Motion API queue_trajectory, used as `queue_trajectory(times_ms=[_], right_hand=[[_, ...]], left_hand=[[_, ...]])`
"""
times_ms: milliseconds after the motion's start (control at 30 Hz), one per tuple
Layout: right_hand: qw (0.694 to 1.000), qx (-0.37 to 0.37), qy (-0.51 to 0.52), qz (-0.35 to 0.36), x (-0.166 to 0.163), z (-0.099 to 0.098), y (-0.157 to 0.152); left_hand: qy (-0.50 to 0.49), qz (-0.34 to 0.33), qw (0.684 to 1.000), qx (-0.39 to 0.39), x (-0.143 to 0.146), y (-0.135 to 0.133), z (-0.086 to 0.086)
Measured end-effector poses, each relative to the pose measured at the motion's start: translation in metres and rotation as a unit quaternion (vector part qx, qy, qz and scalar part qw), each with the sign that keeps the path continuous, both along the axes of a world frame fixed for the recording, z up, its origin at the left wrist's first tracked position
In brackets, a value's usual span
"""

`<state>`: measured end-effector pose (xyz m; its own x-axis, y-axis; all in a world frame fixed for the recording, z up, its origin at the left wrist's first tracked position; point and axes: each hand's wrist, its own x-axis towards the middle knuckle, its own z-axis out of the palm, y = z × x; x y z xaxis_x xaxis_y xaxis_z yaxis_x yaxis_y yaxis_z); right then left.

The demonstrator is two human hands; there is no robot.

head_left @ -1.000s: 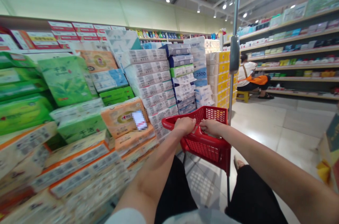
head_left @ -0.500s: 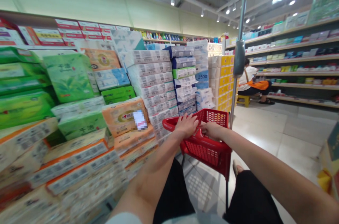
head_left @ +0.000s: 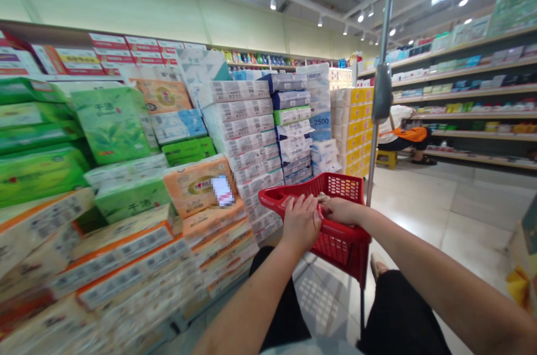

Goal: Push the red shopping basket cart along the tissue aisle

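Observation:
A red plastic shopping cart (head_left: 342, 186) stands in front of me, its basket wall pierced with holes. My left hand (head_left: 301, 222) lies over the cart's red handle (head_left: 272, 196), fingers bent across the top and thumb at the side. Just to its right, my right hand (head_left: 342, 211) is closed at the handle, its fingertips partly hidden behind the rim. Something small and pale shows by those fingers; I cannot make out what it is. A grey metal pole (head_left: 380, 142) rises beside the basket's right side.
Stacked tissue packs (head_left: 247, 120) crowd the left, with orange packs (head_left: 201, 184) nearest the cart. A pixelated price card (head_left: 222, 190) is on one. Ahead right, a person in white (head_left: 398, 126) sits on a yellow stool (head_left: 386, 159) by stocked shelves (head_left: 470, 86). Pale floor tiles (head_left: 457, 221) lie right.
My left hand has shifted slightly right and down along the handle, closer to my right hand, and its fingers curl more. The cart has barely moved to the right.

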<state>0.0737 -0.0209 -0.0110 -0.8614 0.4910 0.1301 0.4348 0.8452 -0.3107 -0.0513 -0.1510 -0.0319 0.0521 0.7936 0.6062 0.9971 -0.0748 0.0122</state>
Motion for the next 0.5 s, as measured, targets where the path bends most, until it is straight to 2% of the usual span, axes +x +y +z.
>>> queue_trajectory(times_ms=[233, 367, 500], right_hand=[[0.998, -0.013, -0.012, -0.056, 0.001, -0.007, 0.0], [0.995, 0.013, -0.066, -0.073, -0.002, -0.003, 0.002], [0.995, 0.016, -0.069, -0.065, -0.004, 0.003, 0.002]], left_hand=[[-0.018, 0.066, 0.997, -0.048, 0.023, -0.001, 0.008], [-0.005, 0.052, 0.998, -0.018, 0.024, 0.003, 0.008], [-0.008, 0.052, 0.999, -0.005, 0.019, 0.01, 0.006]])
